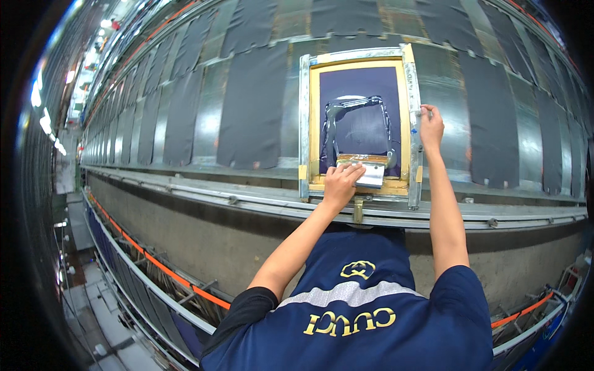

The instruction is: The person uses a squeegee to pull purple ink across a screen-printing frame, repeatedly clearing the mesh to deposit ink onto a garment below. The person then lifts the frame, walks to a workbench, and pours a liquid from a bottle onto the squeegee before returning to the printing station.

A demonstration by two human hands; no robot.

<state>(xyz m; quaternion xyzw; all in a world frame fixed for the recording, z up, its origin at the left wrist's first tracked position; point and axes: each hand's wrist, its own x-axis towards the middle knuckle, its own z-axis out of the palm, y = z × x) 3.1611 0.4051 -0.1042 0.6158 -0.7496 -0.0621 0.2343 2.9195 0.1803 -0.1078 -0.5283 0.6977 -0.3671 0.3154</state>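
A screen-printing frame (416, 154) with metal sides and a yellow inner border lies across the long table in front of me. Its mesh (359, 78) is dark purple, and glossy dark ink (332, 127) outlines a rough square on it. My left hand (341, 187) grips a squeegee (373, 175) with a silvery holder at the near end of the mesh; part of the tool is hidden under the fingers. At the frame's right side, my right hand (432, 128) has its fingers curled against the metal edge.
Dark fabric panels (250, 117) lie in rows along the shiny table (207, 123), left and right of the frame. A metal rail (260, 203) runs along the table's near edge. Behind me, to the lower left, stands another rack with an orange strip (167, 272).
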